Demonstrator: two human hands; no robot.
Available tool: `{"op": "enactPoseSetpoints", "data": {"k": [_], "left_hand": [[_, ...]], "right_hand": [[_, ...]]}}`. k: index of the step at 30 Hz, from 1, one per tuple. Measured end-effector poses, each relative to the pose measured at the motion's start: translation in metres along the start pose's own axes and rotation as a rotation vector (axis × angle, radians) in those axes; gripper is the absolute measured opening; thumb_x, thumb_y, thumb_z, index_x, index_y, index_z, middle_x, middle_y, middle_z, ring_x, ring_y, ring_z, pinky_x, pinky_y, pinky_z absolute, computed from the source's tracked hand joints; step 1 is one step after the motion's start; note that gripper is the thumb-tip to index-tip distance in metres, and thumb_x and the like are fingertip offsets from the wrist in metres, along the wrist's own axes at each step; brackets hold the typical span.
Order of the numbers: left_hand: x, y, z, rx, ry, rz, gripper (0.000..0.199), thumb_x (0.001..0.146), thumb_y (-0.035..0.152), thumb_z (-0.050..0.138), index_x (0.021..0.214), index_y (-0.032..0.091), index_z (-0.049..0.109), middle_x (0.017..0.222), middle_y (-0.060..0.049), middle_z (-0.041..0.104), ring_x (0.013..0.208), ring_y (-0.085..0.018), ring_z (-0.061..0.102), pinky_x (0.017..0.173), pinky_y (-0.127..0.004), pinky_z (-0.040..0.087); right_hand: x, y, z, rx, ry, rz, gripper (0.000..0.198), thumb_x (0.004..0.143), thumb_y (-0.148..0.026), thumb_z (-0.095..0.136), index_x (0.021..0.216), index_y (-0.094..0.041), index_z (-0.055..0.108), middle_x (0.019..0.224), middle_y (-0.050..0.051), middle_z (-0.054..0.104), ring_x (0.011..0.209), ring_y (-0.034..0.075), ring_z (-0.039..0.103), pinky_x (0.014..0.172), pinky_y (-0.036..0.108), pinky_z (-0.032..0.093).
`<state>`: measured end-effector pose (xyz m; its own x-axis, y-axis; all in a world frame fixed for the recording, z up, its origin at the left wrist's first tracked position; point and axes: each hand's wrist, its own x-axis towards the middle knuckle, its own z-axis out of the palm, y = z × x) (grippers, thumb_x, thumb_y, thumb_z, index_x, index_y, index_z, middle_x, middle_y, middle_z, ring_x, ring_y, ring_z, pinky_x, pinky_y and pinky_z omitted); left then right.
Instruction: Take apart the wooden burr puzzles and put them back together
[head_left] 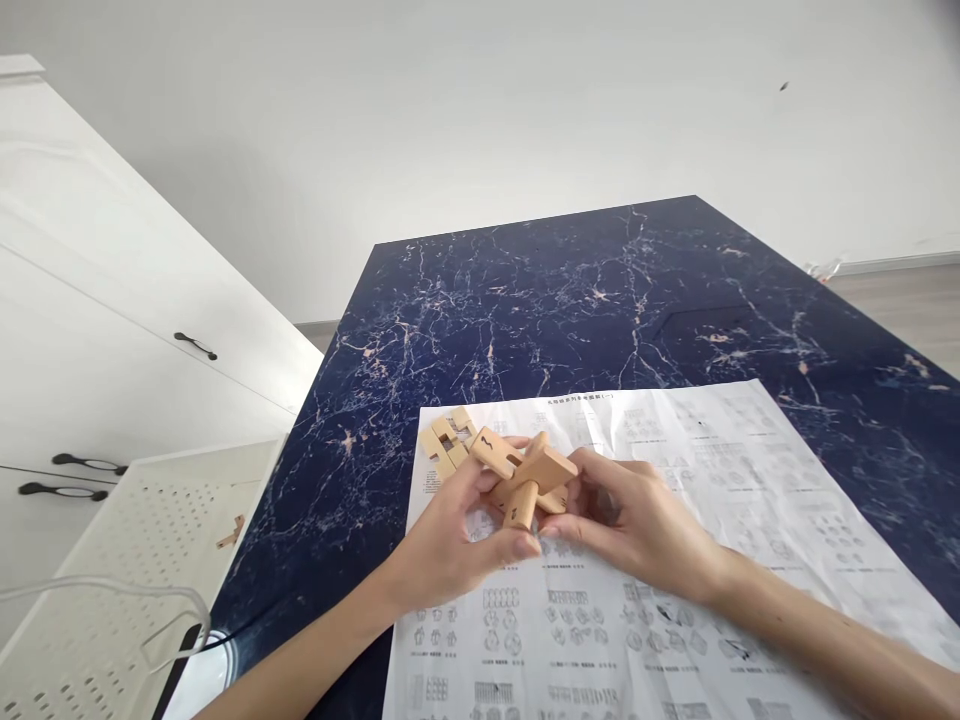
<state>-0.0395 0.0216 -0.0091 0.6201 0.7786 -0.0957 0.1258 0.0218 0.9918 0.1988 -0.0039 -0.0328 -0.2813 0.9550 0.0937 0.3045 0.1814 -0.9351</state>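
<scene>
Between my two hands is a wooden interlocking puzzle (541, 472), made of several pale pieces crossing one another, some with dark marks on them. My left hand (461, 535) grips it from the left, thumb below and fingers partly hidden behind it. From the right, my right hand (630, 510) pinches the puzzle's edge between thumb and fingers. Just beyond my left hand, a second wooden puzzle (448, 440) of notched blocks rests on the sheet's upper left corner. Under my hands lies a large creased instruction sheet (697, 540) printed with rows of small diagrams.
The sheet lies on a dark blue marble-patterned table (525, 310). On the left stand a white cabinet (112, 270) with black handles and a perforated white chair (142, 530) with a small wooden piece (231, 533) on it. A white cable (150, 585) loops at lower left.
</scene>
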Motion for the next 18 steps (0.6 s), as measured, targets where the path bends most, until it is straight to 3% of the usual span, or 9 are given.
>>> {"op": "enactPoseSetpoints", "data": {"k": [5, 9, 12, 18], "left_hand": [[0.0019, 0.0084, 0.0028, 0.02, -0.075, 0.011, 0.069, 0.098, 0.079, 0.06, 0.141, 0.024, 0.065, 0.127, -0.012, 0.069, 0.119, -0.032, 0.066, 0.106, -0.047, 0.055], [0.001, 0.0089, 0.0024, 0.04, -0.059, -0.01, 0.072, 0.1, 0.084, 0.049, 0.123, 0.019, 0.068, 0.098, -0.009, 0.065, 0.092, -0.026, 0.063, 0.084, -0.04, 0.055], [0.001, 0.0072, 0.0043, 0.005, -0.025, -0.02, 0.069, 0.1, 0.082, 0.053, 0.12, 0.017, 0.066, 0.089, -0.005, 0.064, 0.081, -0.022, 0.063, 0.077, -0.036, 0.054], [0.0028, 0.0081, 0.0087, -0.075, 0.104, -0.018, 0.048, 0.097, 0.062, 0.076, 0.114, 0.019, 0.063, 0.114, -0.01, 0.076, 0.082, -0.02, 0.077, 0.076, -0.035, 0.064]], "right_hand": [[0.0019, -0.0007, 0.0022, 0.034, 0.031, 0.005, 0.047, 0.094, -0.059, 0.082, 0.077, -0.025, 0.054, 0.06, -0.004, 0.054, 0.049, 0.011, 0.043, 0.044, 0.028, 0.031], [0.0006, -0.0002, 0.003, 0.041, 0.042, -0.003, 0.045, 0.095, -0.059, 0.08, 0.079, -0.025, 0.054, 0.06, -0.005, 0.053, 0.049, 0.011, 0.042, 0.044, 0.028, 0.031], [-0.0012, 0.0025, 0.0028, 0.026, 0.039, 0.006, 0.045, 0.096, -0.06, 0.079, 0.08, -0.025, 0.055, 0.061, -0.005, 0.053, 0.049, 0.011, 0.043, 0.045, 0.027, 0.032], [0.0004, 0.0035, 0.0022, 0.0, 0.034, 0.04, 0.039, 0.097, -0.056, 0.079, 0.084, -0.024, 0.059, 0.063, -0.004, 0.056, 0.052, 0.012, 0.047, 0.047, 0.027, 0.035]]}}
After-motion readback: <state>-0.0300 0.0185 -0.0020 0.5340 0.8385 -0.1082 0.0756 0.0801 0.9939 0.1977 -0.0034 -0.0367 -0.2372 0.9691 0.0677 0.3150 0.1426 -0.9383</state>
